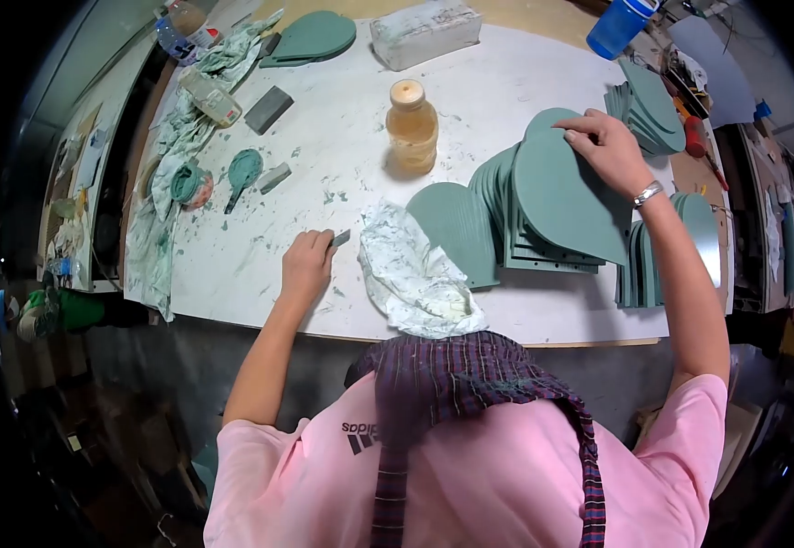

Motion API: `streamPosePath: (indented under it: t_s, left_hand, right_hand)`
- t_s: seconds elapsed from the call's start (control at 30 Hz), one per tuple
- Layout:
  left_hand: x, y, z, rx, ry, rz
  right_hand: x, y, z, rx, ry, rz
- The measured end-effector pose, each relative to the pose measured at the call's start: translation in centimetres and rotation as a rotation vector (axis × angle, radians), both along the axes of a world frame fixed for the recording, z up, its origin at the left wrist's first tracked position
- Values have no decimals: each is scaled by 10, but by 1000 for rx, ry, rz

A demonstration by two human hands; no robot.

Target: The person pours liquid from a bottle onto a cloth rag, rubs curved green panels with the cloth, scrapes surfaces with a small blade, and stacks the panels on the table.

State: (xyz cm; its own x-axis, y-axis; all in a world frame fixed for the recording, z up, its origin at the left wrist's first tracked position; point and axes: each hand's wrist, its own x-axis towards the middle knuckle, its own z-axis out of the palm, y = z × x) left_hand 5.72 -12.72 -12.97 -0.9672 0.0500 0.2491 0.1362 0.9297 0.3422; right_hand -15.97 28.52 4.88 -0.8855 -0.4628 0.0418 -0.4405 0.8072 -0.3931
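Observation:
My right hand (611,153) pinches the upper edge of a flat green teardrop-shaped panel (563,203), which leans in front of a fanned stack of similar panels (491,183). Its pointed end reaches down to the right. On the white tabletop, my left hand (307,265) is closed around a small grey block (340,238), with one end poking out past the fingers. A crumpled, stained white cloth (410,269) lies between the hands, beside a green panel (452,228) near the table's front edge.
A capped bottle of amber liquid (412,128) stands mid-table. To the left are a putty-covered spreader (243,173), a putty jar (191,185), grey blocks (269,110) and a long rag (182,123). More green panels (652,105) stand at right; a whitish brick-like block (426,34) sits behind.

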Motion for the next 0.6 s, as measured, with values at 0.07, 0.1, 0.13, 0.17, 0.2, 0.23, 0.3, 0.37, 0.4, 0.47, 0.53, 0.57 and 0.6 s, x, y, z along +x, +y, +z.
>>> streamPosePath:
  t_s: [0.07,0.1,0.13,0.17,0.2,0.23,0.3,0.37,0.4,0.47,0.53,0.57,0.6]
  left_hand:
    - [-1,-4,-6,-65,54,8]
    - [-1,-2,-1,-67,51,0]
    - [-2,-1,6,-43,-19,13]
    - [-3,1,10,-21,-90,24]
    - [-2,2,11,-26,-93,11]
    - [-1,3,11,-43,-82,-14]
    - [1,5,12,-64,-77,-50]
    - [1,6,13,-78,-172,-1]
    - [0,9,16,-83,-175,-11]
    - [-2,16,22,70,-340,106]
    - [-1,22,26,95,-359,127]
    - [0,25,27,124,-374,153]
    - [2,26,26,122,-376,150]
  right_hand:
    - [3,-1,-11,11,85,-10]
    - [6,0,-15,-45,119,-1]
    - [8,1,-20,-103,152,4]
    - [10,2,-25,-128,171,-5]
    - [10,3,-29,-131,169,-19]
    - [11,3,-31,-135,239,2]
    - [13,0,-32,-131,301,3]
    - [15,-1,-32,-136,312,6]
    - [15,-1,-32,-138,331,24]
    - [17,-2,-31,-139,338,14]
    - [17,-3,-32,-141,347,9]
    - [17,-3,-32,-134,354,8]
    - [17,-3,-32,-126,361,10]
